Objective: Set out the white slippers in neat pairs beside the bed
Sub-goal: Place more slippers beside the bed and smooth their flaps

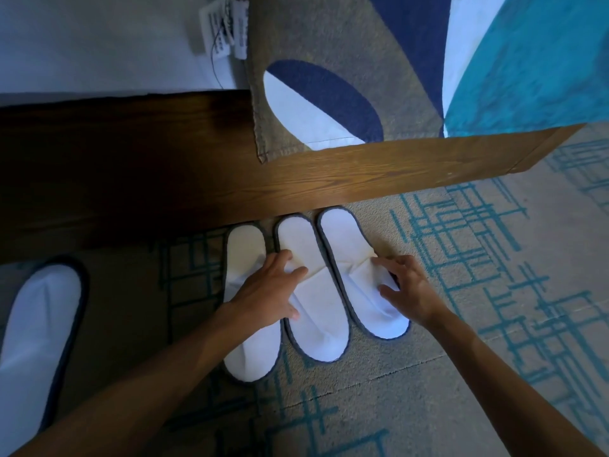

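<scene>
four white slippers show on the patterned carpet (412,390): three lie side by side at the centre of the frame, heels toward the wooden bed frame (296,179), and a fourth slipper (36,328) lies well apart at the lower left edge. the left hand (270,291) rests flat with fingers spread across the leftmost slipper (245,344) and the crumpled strap of the middle slipper (316,311). the right hand (405,288) has its fingers curled loosely, thumb and fingertips pressing the creased strap of the right slipper (359,275). judging by the folds, these are thin, light, floppy cloth slippers that slide easily on carpet and crease under pressure; the firmer grey-edged sole rim looks the better place to push or pinch. above, a patterned bedspread (329,61) hangs over the frame.
</scene>
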Motion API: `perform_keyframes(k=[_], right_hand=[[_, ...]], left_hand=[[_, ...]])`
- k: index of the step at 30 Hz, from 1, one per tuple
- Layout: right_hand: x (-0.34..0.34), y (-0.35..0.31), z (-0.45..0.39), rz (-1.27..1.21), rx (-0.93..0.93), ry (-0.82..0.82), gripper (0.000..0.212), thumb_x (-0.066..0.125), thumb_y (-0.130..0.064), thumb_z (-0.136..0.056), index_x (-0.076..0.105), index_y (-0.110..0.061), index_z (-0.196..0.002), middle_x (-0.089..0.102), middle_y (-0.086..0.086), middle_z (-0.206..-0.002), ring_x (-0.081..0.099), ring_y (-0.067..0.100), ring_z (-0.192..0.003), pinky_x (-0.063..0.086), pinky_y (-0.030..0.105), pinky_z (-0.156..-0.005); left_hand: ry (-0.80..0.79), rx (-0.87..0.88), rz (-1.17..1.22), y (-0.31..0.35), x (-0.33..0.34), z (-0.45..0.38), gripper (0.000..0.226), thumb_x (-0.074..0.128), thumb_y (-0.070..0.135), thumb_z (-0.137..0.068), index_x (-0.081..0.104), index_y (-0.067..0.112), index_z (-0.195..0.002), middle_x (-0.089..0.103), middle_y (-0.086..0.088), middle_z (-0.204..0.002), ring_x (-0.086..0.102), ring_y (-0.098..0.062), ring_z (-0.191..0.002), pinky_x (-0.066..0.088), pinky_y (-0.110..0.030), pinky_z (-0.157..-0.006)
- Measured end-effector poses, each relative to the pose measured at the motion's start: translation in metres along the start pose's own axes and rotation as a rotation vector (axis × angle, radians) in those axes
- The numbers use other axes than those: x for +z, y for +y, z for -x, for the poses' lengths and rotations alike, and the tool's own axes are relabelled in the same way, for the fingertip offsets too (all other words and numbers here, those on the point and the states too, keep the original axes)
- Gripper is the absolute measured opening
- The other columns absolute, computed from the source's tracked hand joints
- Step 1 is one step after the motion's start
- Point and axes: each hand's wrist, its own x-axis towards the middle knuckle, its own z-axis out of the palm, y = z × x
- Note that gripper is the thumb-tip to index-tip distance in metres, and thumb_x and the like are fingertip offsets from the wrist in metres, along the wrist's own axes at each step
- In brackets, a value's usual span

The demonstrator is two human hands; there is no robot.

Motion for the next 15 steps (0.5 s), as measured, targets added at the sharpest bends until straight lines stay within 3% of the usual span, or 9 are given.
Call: perform_keyframes(k=[4, 7, 9, 12, 15], right_hand=[[-0.002, 0.003, 0.000, -0.022, -0.041, 0.007, 0.055, 0.069, -0.009, -0.079, 0.054, -0.019, -0.131, 0.044, 0.009, -0.119, 0.050, 0.022, -0.096, 0.039, 0.024, -0.093], [-0.001, 0.005, 0.001, -0.005, -0.046, 0.011, 0.056, 0.070, -0.010, -0.079, 0.053, -0.019, -0.132, 0.044, 0.010, -0.120, 0.048, 0.020, -0.094, 0.040, 0.023, -0.090], [0.000, 0.004, 0.002, 0.004, -0.040, 0.012, 0.057, 0.070, -0.011, -0.078, 0.053, -0.018, -0.132, 0.044, 0.010, -0.121, 0.052, 0.027, -0.098, 0.042, 0.027, -0.092], [0.001, 0.003, 0.002, 0.021, -0.040, 0.013, 0.057, 0.070, -0.011, -0.078, 0.053, -0.018, -0.132, 0.044, 0.011, -0.123, 0.053, 0.030, -0.102, 0.042, 0.032, -0.098], [-0.001, 0.002, 0.001, 0.018, -0.039, -0.001, 0.057, 0.070, -0.009, -0.077, 0.053, -0.016, -0.132, 0.045, 0.013, -0.122, 0.054, 0.033, -0.101, 0.043, 0.035, -0.098]], left_hand=[[0.202, 0.051, 0.083, -0.019, -0.008, 0.010, 0.046, 0.065, 0.033, -0.086, 0.051, 0.020, -0.129, 0.039, -0.001, -0.140, 0.036, -0.018, -0.130, 0.043, -0.034, -0.102], [0.288, -0.042, 0.163, -0.046, -0.006, 0.032, 0.046, 0.068, 0.026, -0.085, 0.053, 0.025, -0.128, 0.042, 0.001, -0.139, 0.038, -0.016, -0.128, 0.040, -0.027, -0.099], [0.196, -0.145, 0.232, -0.069, 0.001, 0.052, 0.059, 0.073, 0.026, -0.081, 0.047, 0.033, -0.134, 0.031, 0.002, -0.144, 0.033, -0.015, -0.130, 0.036, -0.027, -0.100], [-0.007, -0.208, 0.246, -0.094, 0.012, 0.077, 0.089, 0.082, 0.031, -0.068, 0.032, 0.044, -0.141, 0.010, 0.009, -0.149, 0.020, -0.019, -0.135, 0.032, -0.040, -0.112], [-0.056, -0.189, 0.214, -0.098, 0.021, 0.088, 0.107, 0.084, 0.035, -0.062, 0.016, 0.053, -0.143, -0.002, 0.014, -0.151, 0.008, -0.021, -0.140, 0.025, -0.050, -0.117]])
